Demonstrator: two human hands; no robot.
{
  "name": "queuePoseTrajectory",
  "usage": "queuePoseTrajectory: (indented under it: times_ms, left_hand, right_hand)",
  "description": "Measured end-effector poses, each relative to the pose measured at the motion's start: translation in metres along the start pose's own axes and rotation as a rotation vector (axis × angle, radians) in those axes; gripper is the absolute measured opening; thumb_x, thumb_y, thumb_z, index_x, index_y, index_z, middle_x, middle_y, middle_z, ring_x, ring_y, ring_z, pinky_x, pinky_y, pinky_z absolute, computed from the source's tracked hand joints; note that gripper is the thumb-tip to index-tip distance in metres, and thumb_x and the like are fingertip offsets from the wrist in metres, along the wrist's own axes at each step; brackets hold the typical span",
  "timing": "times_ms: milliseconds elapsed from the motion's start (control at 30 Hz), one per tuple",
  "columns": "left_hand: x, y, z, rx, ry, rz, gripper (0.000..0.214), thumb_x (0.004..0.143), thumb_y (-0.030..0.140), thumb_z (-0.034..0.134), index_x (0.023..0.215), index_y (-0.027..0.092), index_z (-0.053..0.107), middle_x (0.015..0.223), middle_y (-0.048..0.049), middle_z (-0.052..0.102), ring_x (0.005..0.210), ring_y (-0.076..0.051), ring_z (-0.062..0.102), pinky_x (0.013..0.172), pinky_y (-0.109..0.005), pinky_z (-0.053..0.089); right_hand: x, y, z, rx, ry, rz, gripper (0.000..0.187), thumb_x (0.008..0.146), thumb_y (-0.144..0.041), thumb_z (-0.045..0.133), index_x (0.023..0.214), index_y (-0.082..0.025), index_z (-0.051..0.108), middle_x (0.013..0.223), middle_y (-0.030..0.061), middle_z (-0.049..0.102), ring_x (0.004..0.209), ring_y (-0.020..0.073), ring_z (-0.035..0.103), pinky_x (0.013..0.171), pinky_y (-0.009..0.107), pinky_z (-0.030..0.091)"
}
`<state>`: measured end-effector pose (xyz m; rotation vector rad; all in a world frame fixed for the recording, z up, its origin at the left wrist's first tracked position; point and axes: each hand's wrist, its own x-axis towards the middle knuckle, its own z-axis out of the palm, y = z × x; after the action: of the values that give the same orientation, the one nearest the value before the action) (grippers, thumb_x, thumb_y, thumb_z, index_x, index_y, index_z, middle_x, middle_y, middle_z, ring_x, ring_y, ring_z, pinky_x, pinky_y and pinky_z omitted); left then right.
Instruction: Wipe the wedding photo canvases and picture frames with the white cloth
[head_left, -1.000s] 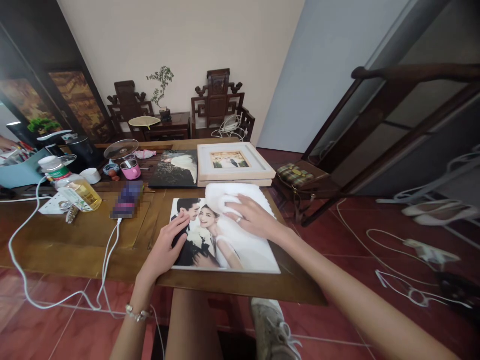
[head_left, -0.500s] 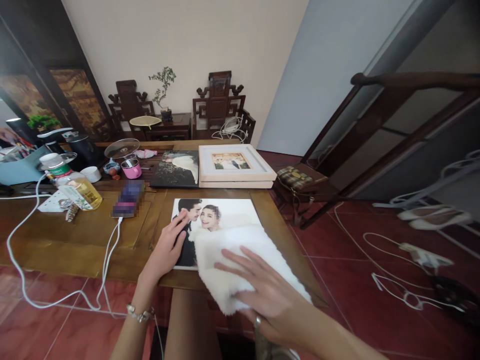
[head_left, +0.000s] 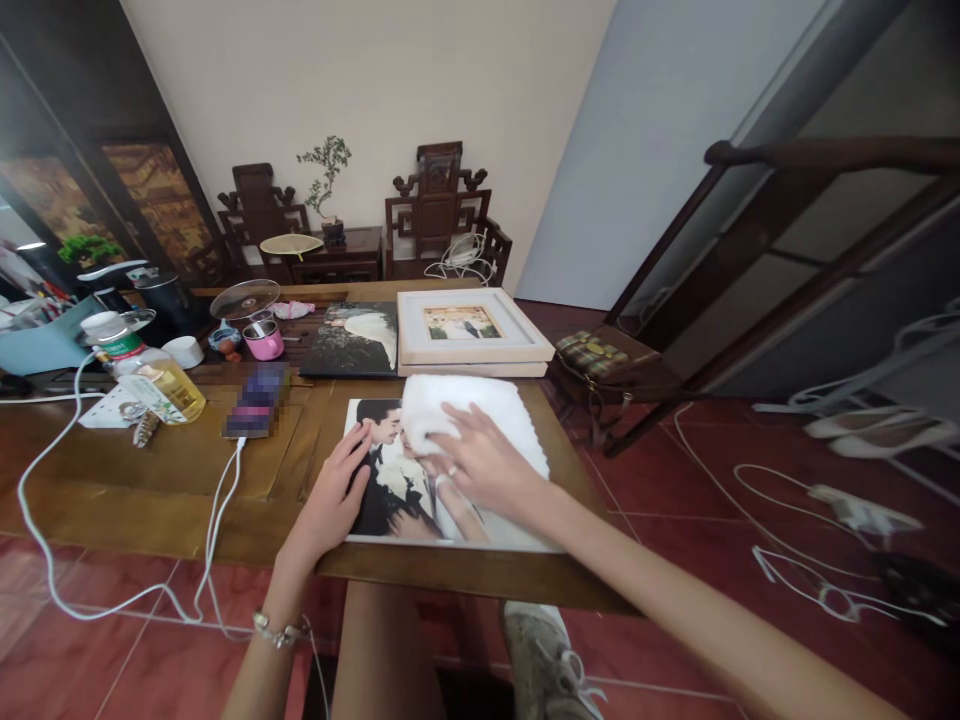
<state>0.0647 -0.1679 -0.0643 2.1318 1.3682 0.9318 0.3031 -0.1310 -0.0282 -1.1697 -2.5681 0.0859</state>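
Note:
A large photo print of a couple (head_left: 401, 495), apparently on a rigid panel, lies flat near the table's front edge. My left hand (head_left: 330, 500) rests open on its left side, fingers stretched along the edge. A fluffy white cloth (head_left: 517, 425) covers the upper right of the print. My right hand (head_left: 484, 460) presses on this cloth, fingers spread over it, and holds it against the surface. Part of the picture is hidden beneath hand and cloth.
Behind the print lie a dark photo panel (head_left: 352, 340) and stacked white-matted frames (head_left: 465, 355). To the left are a phone (head_left: 255, 400) on a white cable, an oil bottle (head_left: 169, 385) and a pink cup (head_left: 264, 342). A wooden chair (head_left: 675, 330) stands at right.
My right hand has pushed the cloth away from me, from the print's lower right up to its top edge. The lower part of the picture now shows. My left hand stays put.

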Motion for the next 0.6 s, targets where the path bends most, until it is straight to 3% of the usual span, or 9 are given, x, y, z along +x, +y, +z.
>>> queuePoseTrajectory:
  times_ms: [167,300,400,600]
  left_hand:
    - [0.000,0.002,-0.001,0.005,-0.012,-0.005,0.045,0.097,0.027,0.036,0.141,0.024,0.040,0.153,-0.0066,0.032,0.143,-0.019,0.023,0.117,-0.045,0.020]
    - [0.001,0.003,-0.002,0.002,-0.021,-0.006,0.045,0.097,0.027,0.034,0.142,0.023,0.039,0.153,-0.0066,0.032,0.143,-0.020,0.023,0.117,-0.046,0.021]
    - [0.001,0.002,-0.002,0.000,-0.022,0.000,0.045,0.097,0.027,0.035,0.142,0.025,0.039,0.153,-0.0058,0.032,0.143,-0.020,0.023,0.117,-0.046,0.020]
    - [0.000,0.002,-0.002,-0.008,-0.016,-0.008,0.045,0.097,0.029,0.036,0.142,0.025,0.040,0.152,-0.0055,0.033,0.143,-0.021,0.024,0.117,-0.044,0.020]
  right_hand:
    - [-0.059,-0.057,-0.003,0.142,-0.103,-0.185,0.031,0.080,-0.016,0.053,0.104,-0.023,0.070,0.142,0.0113,0.047,0.138,0.0368,0.025,0.108,0.066,0.017]
    - [-0.076,-0.068,-0.010,0.181,-0.161,-0.268,0.025,0.079,-0.020,0.055,0.098,-0.024,0.071,0.144,0.0088,0.045,0.138,0.0355,0.026,0.108,0.064,0.020]
    - [-0.057,-0.051,-0.012,0.174,-0.120,-0.224,0.031,0.080,-0.017,0.053,0.106,-0.026,0.069,0.138,0.0080,0.052,0.135,0.0313,0.035,0.108,0.059,0.024]
    - [0.021,0.002,-0.011,0.082,-0.055,-0.112,0.028,0.092,-0.022,0.045,0.111,-0.019,0.066,0.122,0.0143,0.061,0.126,0.0298,0.045,0.102,0.050,0.035]
